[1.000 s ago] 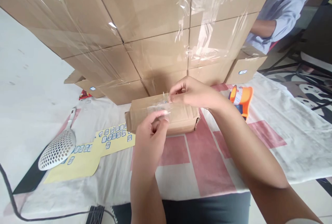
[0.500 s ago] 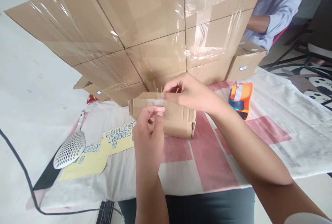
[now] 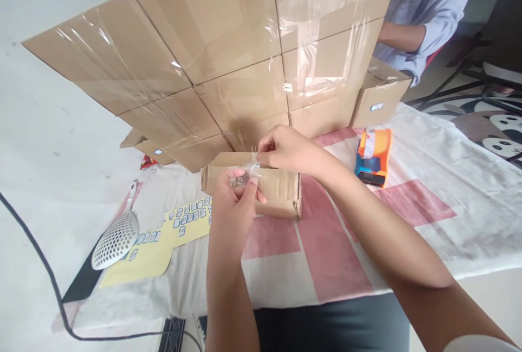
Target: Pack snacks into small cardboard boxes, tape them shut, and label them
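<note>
1. While both hands hold a strip of clear tape (image 3: pixel 249 169) over the box (image 3: pixel 279 189), the tape does not look stuck down flat yet.
2. The left hand (image 3: pixel 235 202) pinches the near end of the tape. Its grip is clenched on it.
3. The right hand (image 3: pixel 287 150), at 1 o'clock from the left one, pinches the far end by the box's top edge. Its grip is clenched on the tape too.
4. The box sits on the desk (image 3: pixel 326 254), at 12 o'clock from the person. Its top flaps look folded down, so I think the folding is done and the sealing is left.
5. I cannot see inside the box.
6. The stack (image 3: pixel 220 63) of big boxes stands just behind it at 12 o'clock. They are closed and wrapped in clear film, so what they hold is hidden.
7. The tape gun (image 3: pixel 373 159) lies at 3 o'clock from the box, apart from it.
</note>
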`<action>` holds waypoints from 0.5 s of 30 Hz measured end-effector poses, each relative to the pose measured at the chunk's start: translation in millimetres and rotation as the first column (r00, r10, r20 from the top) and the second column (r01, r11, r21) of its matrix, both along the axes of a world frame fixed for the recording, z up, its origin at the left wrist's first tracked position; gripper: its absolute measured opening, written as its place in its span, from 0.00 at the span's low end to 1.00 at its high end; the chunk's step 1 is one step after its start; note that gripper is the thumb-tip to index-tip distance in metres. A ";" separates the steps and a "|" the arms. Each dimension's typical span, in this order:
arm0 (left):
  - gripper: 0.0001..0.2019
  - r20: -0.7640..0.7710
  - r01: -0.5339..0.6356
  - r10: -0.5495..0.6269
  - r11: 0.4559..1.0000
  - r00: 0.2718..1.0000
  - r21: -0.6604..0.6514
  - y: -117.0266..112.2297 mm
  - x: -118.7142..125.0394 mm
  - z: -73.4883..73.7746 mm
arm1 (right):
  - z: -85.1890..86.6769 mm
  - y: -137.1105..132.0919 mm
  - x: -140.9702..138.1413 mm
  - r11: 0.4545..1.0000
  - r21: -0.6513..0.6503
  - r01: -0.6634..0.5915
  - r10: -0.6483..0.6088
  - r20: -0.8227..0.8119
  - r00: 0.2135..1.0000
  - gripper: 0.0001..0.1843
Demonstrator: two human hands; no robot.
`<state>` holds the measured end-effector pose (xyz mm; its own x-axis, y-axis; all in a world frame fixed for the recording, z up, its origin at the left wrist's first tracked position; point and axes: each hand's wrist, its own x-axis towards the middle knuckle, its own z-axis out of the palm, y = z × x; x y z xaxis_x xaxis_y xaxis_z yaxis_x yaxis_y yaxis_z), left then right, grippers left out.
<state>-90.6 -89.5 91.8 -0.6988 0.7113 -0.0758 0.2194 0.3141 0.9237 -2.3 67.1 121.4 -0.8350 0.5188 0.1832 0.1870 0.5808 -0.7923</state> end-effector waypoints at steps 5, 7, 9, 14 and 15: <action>0.18 -0.095 0.045 -0.064 0.981 0.993 -0.189 4.1 -9.5 -1.6 | -9.2 10.6 -2.6 0.992 0.077 0.104 -0.111 0.091 0.990 0.10; 0.18 -0.097 0.051 -0.070 0.981 0.993 -0.188 4.5 -9.6 -2.1 | -12.0 14.6 -2.9 0.995 0.078 0.069 -0.078 0.114 0.990 0.11; 0.18 -0.114 0.024 -0.046 0.983 0.992 -0.184 4.0 -7.8 -1.9 | -12.9 16.6 -3.0 0.996 0.071 0.055 -0.063 0.129 0.990 0.10; 0.19 -0.185 0.072 -0.092 0.991 0.978 -0.110 0.1 0.0 -2.8 | -8.1 12.8 -1.5 0.991 0.120 0.052 -0.078 0.226 0.971 0.07; 0.19 -0.198 0.100 -0.118 0.990 0.973 -0.098 -0.6 1.2 -4.1 | -6.8 12.1 -0.7 0.985 0.159 0.062 -0.101 0.252 0.963 0.06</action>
<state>-89.5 -90.1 87.7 -0.6246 0.7809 -0.0052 0.4368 0.3549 0.8266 -3.0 79.1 114.6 -0.8199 0.5705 0.0474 0.4252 0.6623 -0.6169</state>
